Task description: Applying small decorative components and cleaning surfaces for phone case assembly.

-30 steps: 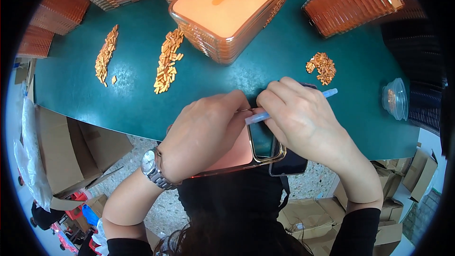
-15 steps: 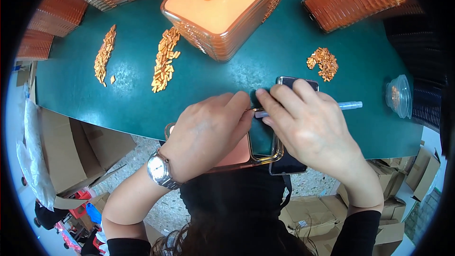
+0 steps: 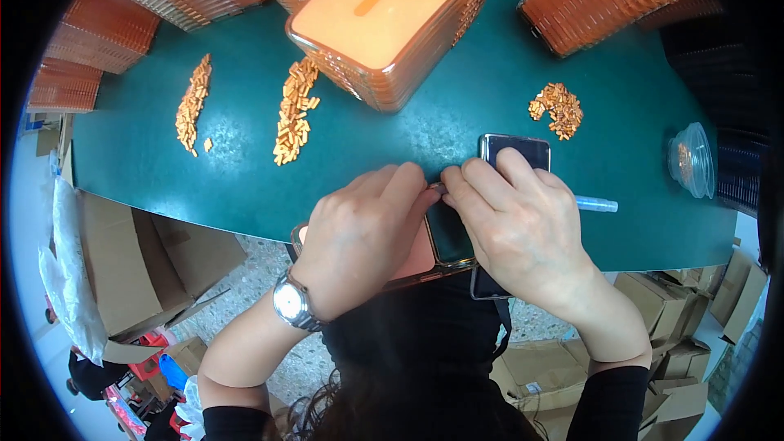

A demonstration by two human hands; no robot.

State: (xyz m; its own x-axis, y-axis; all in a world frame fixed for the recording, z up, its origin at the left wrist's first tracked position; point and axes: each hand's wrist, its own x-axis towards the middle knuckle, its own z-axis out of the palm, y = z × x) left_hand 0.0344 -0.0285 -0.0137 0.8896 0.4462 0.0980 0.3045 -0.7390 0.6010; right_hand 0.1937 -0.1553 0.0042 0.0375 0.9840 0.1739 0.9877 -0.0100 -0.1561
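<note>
At the table's near edge, my left hand (image 3: 363, 224) is closed on a phone case (image 3: 418, 260) with a pinkish-orange back panel and a clear, gold-tinted frame. My right hand (image 3: 523, 233) is closed around a translucent pale-blue pen-like tool (image 3: 598, 204), whose rear end sticks out to the right. Both hands' fingertips nearly meet at the far edge of the case, pinching there; any small piece between them is hidden. Beneath my right hand lies a dark-screened phone (image 3: 531, 149), partly covered.
Small gold-orange pieces lie in piles at the left (image 3: 193, 106), centre-left (image 3: 294, 118) and right (image 3: 559, 110) of the green table (image 3: 392, 143). A tall stack of orange cases (image 3: 384, 16) stands beyond my hands, with more stacks (image 3: 600, 0) around it. At right sits a clear plastic cup (image 3: 692, 161).
My right hand and the tool have shifted slightly, and the tool's tip is now hidden by my fingers. The case is tilted a little differently. The whole view has shifted slightly.
</note>
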